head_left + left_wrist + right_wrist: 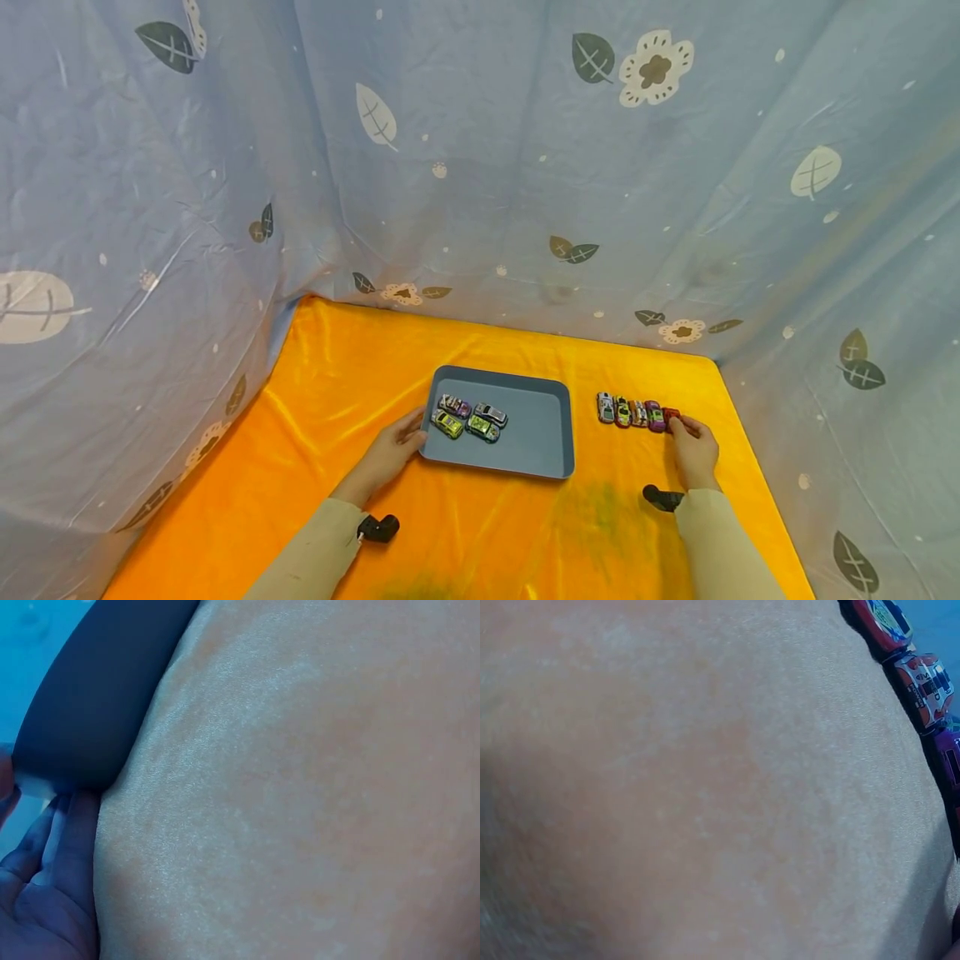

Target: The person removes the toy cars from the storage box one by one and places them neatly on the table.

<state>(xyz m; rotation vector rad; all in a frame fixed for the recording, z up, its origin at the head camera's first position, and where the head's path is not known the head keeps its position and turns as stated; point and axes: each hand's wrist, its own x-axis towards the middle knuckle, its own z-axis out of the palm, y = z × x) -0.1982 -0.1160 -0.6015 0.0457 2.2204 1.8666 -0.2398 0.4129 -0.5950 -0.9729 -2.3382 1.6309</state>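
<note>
A grey-blue tray [536, 433] lies mid-table and holds several small toy cars [482, 428]. My left hand [416, 433] is at the tray's left rim, thumb on the edge and fingers against its side. In the left wrist view the fingers [64, 847] lie under the dark tray corner [90, 697]. To the right of the tray a row of several toy cars [630, 412] stands on the cloth. My right hand [678, 425] pinches the red car [671, 413] at the row's right end. The right wrist view shows cars of that row [922, 682] at its top right.
An orange satin cloth [360, 375] covers the table. Blue fabric with leaf and flower prints [487, 167] hangs as walls on three sides. A small black wrist camera [378, 527] sits by my left sleeve and another one [662, 497] by my right.
</note>
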